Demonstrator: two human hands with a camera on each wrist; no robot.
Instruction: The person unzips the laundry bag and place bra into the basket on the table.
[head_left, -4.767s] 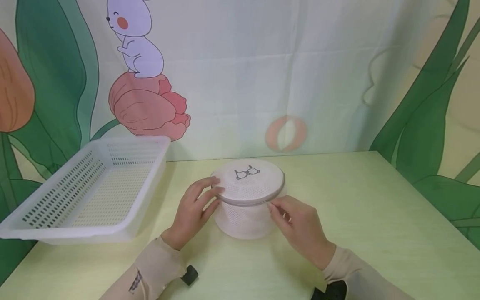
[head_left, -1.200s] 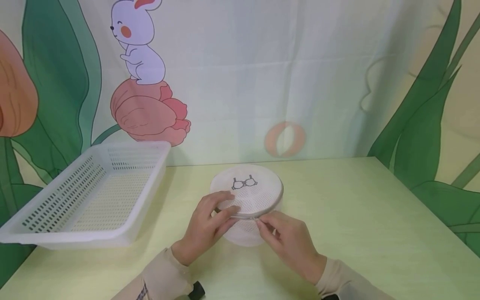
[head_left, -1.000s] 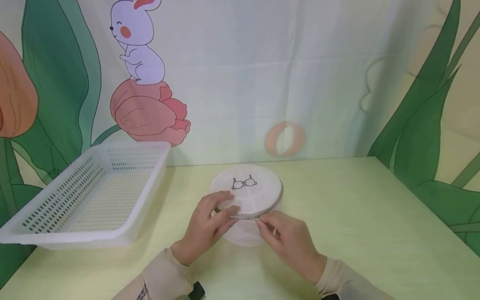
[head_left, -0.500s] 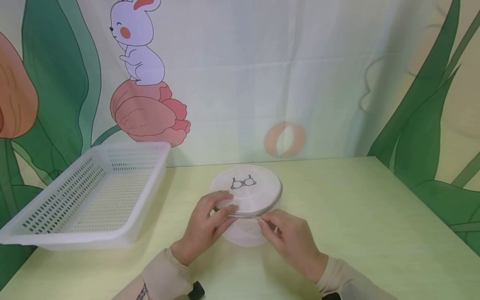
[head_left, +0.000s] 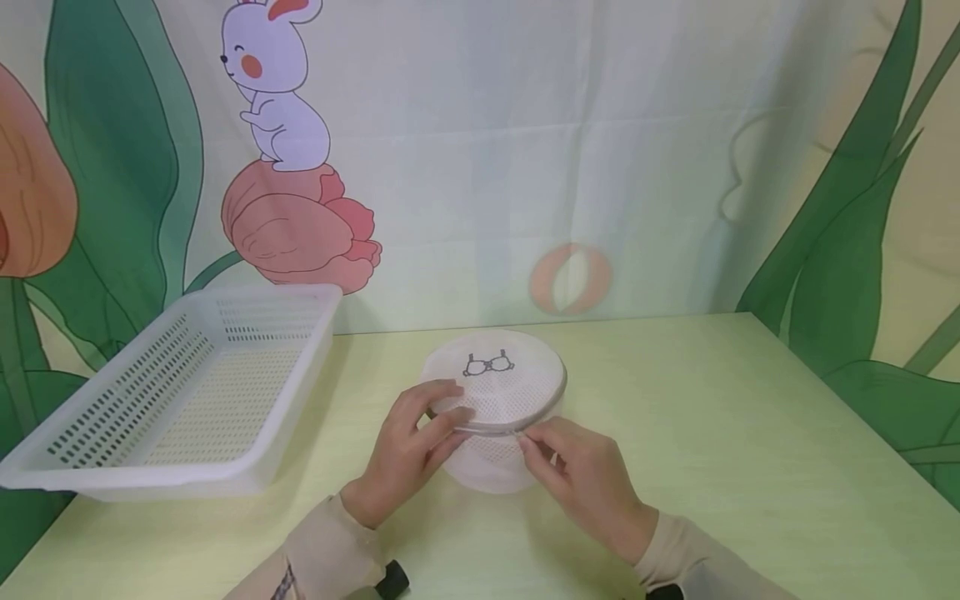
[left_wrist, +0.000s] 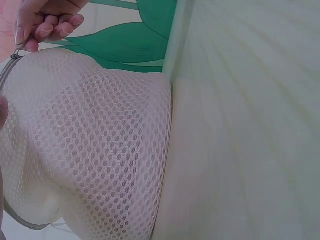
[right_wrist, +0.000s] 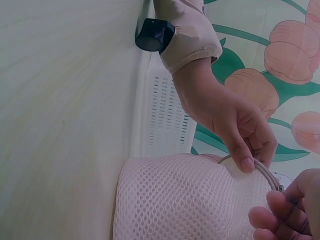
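Observation:
A round white mesh laundry bag (head_left: 525, 387), with a glasses-like bra drawing on its lid, stands on the table between both hands. A grey zipper (head_left: 480, 431) runs round the lid's edge. My left hand (head_left: 401, 442) grips the lid's near-left edge, fingers on top and thumb below. At the front of the rim, my right hand (head_left: 588, 479) pinches the small metal zipper pull (left_wrist: 16, 52). The left wrist view shows the mesh side (left_wrist: 100, 135) bulging. In the right wrist view, the left thumb (right_wrist: 246, 164) presses beside the zipper band.
To the left stands a large white perforated plastic basket (head_left: 255, 454). The pale green table (head_left: 712, 450) stretches off to the right. Behind it hangs a curtain (head_left: 465, 167) printed with a rabbit, flowers and leaves.
Since the oldest frame, both hands and the lid's front edge have come nearer, and the right hand has moved left along the rim. In the last second the right hand has edged slightly right.

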